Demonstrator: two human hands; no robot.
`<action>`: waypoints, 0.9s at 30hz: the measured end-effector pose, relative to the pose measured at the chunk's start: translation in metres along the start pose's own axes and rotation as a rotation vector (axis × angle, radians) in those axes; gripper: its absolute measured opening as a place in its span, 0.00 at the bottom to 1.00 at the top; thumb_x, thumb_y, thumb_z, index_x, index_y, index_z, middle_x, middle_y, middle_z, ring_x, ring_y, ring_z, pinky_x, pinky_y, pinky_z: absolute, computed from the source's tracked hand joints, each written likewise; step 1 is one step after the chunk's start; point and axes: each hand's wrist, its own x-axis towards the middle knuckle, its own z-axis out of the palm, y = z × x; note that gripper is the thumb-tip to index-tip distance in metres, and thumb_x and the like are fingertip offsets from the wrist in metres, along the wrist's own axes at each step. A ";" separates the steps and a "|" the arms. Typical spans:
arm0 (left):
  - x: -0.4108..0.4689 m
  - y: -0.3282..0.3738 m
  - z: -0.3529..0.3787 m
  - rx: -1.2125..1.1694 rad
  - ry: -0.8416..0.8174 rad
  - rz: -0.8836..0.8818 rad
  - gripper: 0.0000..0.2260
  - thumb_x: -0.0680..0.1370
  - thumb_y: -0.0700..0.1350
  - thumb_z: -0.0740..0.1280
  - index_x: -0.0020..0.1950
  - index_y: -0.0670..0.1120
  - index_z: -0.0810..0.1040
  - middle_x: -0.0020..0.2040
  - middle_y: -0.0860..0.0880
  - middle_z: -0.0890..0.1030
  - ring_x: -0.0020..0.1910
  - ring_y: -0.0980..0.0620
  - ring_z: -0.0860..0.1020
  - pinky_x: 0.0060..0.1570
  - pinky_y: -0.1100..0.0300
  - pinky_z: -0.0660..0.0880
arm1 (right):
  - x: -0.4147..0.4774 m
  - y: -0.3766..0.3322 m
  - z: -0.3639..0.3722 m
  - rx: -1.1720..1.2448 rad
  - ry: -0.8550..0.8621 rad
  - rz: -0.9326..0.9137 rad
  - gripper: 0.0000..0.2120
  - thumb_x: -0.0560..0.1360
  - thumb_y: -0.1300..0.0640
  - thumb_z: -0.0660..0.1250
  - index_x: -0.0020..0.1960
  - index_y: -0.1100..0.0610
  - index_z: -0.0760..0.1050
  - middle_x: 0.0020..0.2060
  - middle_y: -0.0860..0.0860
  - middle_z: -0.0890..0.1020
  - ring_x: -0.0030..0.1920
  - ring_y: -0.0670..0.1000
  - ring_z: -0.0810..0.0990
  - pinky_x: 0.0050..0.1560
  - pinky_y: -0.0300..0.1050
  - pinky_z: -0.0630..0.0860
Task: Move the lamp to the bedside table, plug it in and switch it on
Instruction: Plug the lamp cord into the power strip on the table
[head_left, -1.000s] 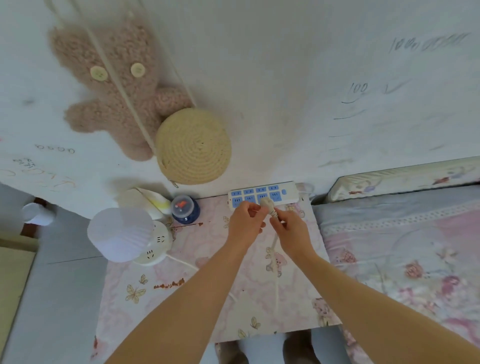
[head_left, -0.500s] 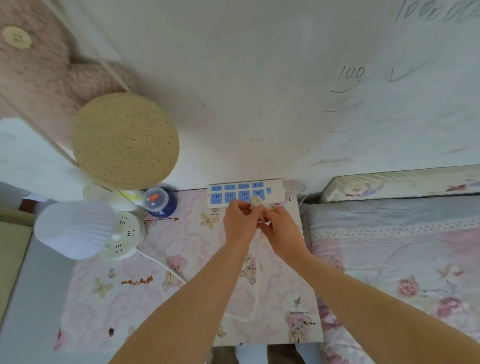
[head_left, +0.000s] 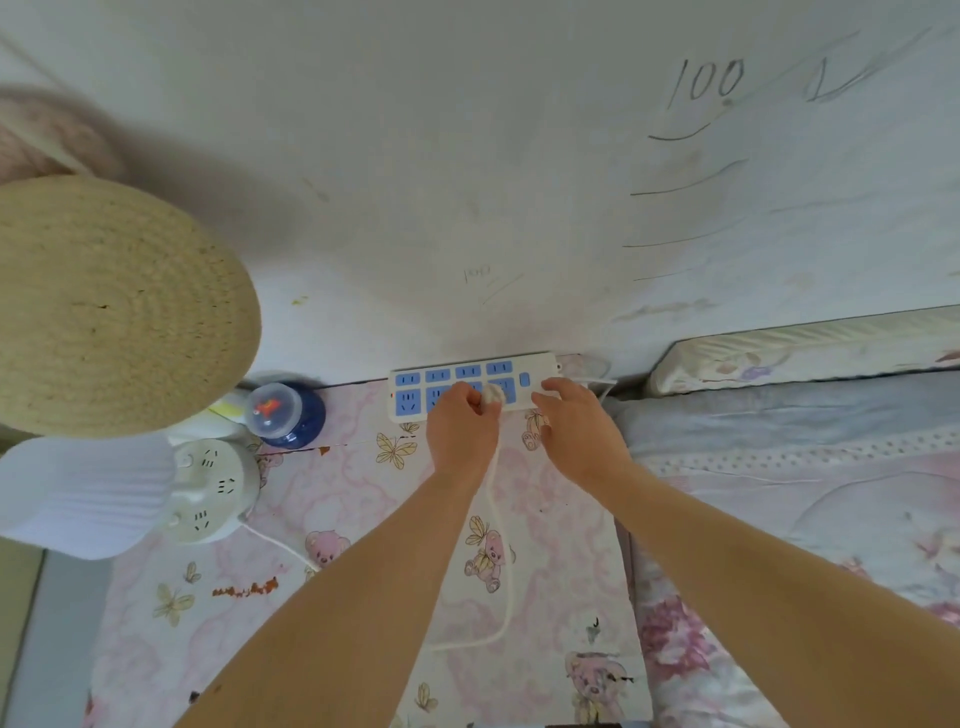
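The white lamp (head_left: 130, 493) with a ribbed shade stands at the left edge of the bedside table (head_left: 332, 530), which has a pink bear-print cover. Its white cord (head_left: 501, 571) runs across the table to a white plug (head_left: 492, 395). My left hand (head_left: 460, 434) pinches the plug against a blue socket of the white power strip (head_left: 467, 376) by the wall. My right hand (head_left: 576, 431) rests on the strip's right end, fingers spread, holding it down.
A dark blue jar (head_left: 285, 415) with a clear lid stands behind the lamp. A round woven straw hat (head_left: 114, 306) hangs over the table's left side. The bed (head_left: 805, 493) with floral bedding lies to the right. The wall (head_left: 519, 182) bears pencil marks.
My right hand has let go of the plug and shifted right onto the power strip's end. My left hand has pushed the plug onto the strip. The view has moved closer.
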 end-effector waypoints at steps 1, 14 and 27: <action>0.002 -0.001 0.002 0.052 0.001 0.016 0.11 0.77 0.48 0.65 0.40 0.41 0.76 0.37 0.44 0.82 0.37 0.44 0.82 0.37 0.53 0.78 | 0.002 0.002 0.002 -0.011 -0.022 -0.009 0.22 0.76 0.63 0.61 0.70 0.57 0.68 0.73 0.53 0.65 0.73 0.55 0.61 0.66 0.52 0.72; 0.016 0.000 0.008 0.256 0.044 0.076 0.13 0.76 0.47 0.65 0.33 0.46 0.68 0.29 0.51 0.70 0.30 0.51 0.70 0.26 0.62 0.64 | 0.008 0.010 0.005 -0.250 -0.032 -0.136 0.23 0.75 0.64 0.61 0.70 0.60 0.64 0.71 0.54 0.66 0.75 0.55 0.58 0.68 0.50 0.68; 0.029 0.010 0.000 0.339 -0.072 0.095 0.18 0.75 0.47 0.66 0.28 0.47 0.65 0.24 0.51 0.70 0.26 0.47 0.76 0.30 0.58 0.74 | 0.013 0.010 -0.008 -0.265 -0.179 -0.104 0.27 0.77 0.64 0.60 0.74 0.57 0.57 0.79 0.51 0.49 0.78 0.50 0.52 0.63 0.53 0.74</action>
